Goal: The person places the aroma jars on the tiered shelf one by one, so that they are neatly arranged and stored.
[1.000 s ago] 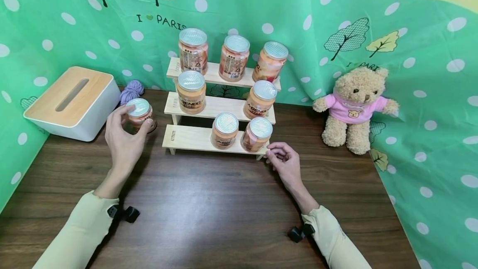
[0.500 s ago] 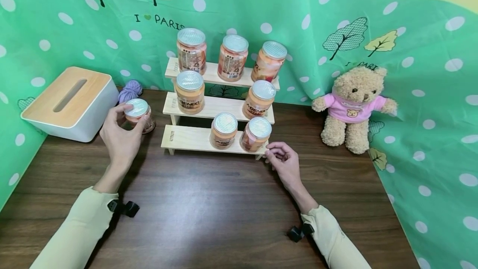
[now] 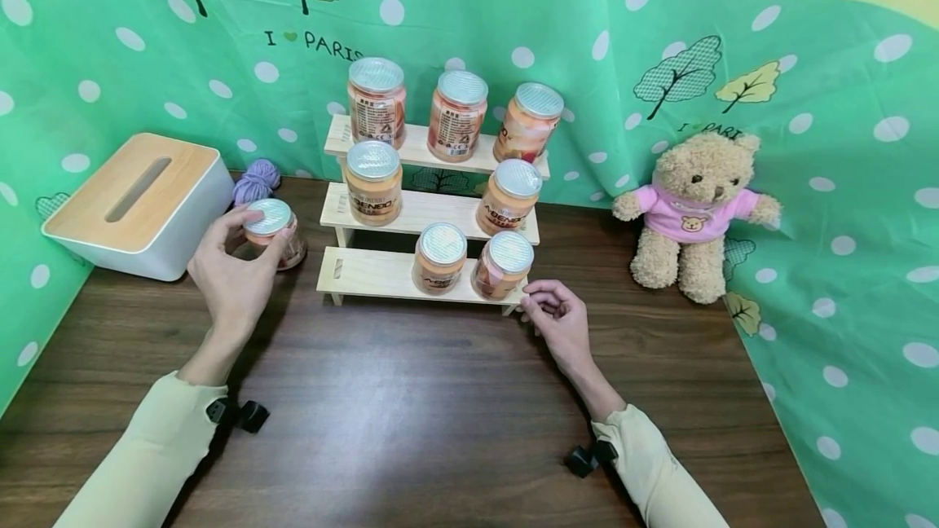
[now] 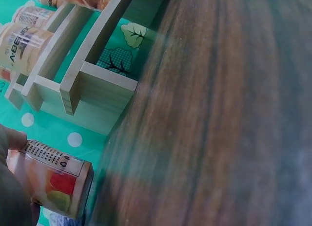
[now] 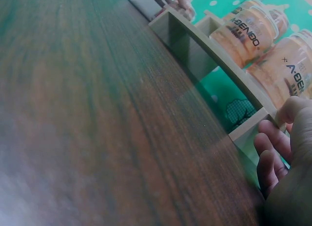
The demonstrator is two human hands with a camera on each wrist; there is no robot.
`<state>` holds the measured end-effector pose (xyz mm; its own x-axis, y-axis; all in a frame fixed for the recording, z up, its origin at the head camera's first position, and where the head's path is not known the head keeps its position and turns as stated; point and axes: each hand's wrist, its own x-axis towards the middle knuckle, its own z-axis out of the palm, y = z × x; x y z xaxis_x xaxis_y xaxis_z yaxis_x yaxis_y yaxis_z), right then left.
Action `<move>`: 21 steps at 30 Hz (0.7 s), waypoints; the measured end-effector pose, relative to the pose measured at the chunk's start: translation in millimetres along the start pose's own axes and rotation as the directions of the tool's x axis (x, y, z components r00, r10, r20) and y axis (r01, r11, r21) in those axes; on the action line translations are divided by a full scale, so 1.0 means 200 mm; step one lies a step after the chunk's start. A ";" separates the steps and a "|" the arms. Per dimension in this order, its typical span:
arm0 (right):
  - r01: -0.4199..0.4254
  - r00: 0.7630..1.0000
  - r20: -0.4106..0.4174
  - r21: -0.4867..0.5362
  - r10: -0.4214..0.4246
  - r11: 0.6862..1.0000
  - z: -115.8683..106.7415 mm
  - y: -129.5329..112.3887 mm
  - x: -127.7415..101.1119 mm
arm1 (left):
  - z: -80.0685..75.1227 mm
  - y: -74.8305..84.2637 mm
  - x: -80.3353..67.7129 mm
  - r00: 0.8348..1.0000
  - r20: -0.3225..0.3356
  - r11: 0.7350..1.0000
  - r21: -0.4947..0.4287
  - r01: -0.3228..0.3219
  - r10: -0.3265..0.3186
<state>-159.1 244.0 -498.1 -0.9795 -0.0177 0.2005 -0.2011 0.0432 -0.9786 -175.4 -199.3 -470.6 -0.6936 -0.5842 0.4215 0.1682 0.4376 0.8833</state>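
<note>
My left hand (image 3: 245,244) grips a small orange jar with a silver lid (image 3: 270,228) on the table, left of a three-step wooden shelf (image 3: 367,271). The left wrist view shows that jar (image 4: 56,179) against my fingers (image 4: 10,138), with the shelf (image 4: 97,89) beyond it. Several matching jars (image 3: 438,255) stand on the shelf's steps. My right hand (image 3: 546,308) sits at the right end of the lowest step. In the right wrist view its thumb and curled fingers (image 5: 273,148) pinch that end of the shelf (image 5: 195,41).
A white tissue box with a wooden top (image 3: 139,202) stands at the far left, with a purple yarn ball (image 3: 257,179) behind the held jar. A teddy bear (image 3: 693,214) sits at the right. Green dotted cloth (image 3: 110,47) walls the back and sides of the brown table (image 3: 411,414).
My left hand has shifted slightly left with the jar in its grip. The right hand has stayed at the shelf's corner.
</note>
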 end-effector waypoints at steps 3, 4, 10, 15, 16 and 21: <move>0.002 1.000 0.002 0.000 -0.002 1.000 0.00 0.00 0.00 | -0.01 0.02 -0.01 1.000 -0.006 1.000 -0.019 -0.011 0.011; 0.003 1.000 0.002 0.001 -0.003 1.000 0.00 0.00 0.00 | -0.01 0.03 -0.01 1.000 -0.007 1.000 -0.024 -0.016 0.016; 0.004 1.000 0.002 0.005 -0.004 1.000 0.00 0.01 0.00 | -0.02 0.09 -0.03 0.998 -0.031 0.996 -0.057 -0.063 0.061; 0.009 1.000 0.002 0.005 -0.009 1.000 0.00 0.01 0.00 | -0.02 0.18 -0.04 0.994 -0.076 0.991 -0.107 -0.084 0.076; 0.010 1.000 0.002 0.004 -0.010 1.000 0.00 0.01 0.00 | -0.02 0.19 -0.05 0.993 -0.085 0.989 -0.119 -0.088 0.078; 0.007 1.000 0.000 0.005 -0.007 1.000 0.00 0.01 0.00 | -0.03 0.23 -0.08 0.986 -0.091 0.976 -0.156 -0.150 0.137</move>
<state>-159.6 244.6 -500.5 -0.9781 -0.0176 0.2074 -0.2079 0.0384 -0.9774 -152.2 -174.4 -434.6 -0.5972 -0.5783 0.5558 0.3776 0.4086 0.8309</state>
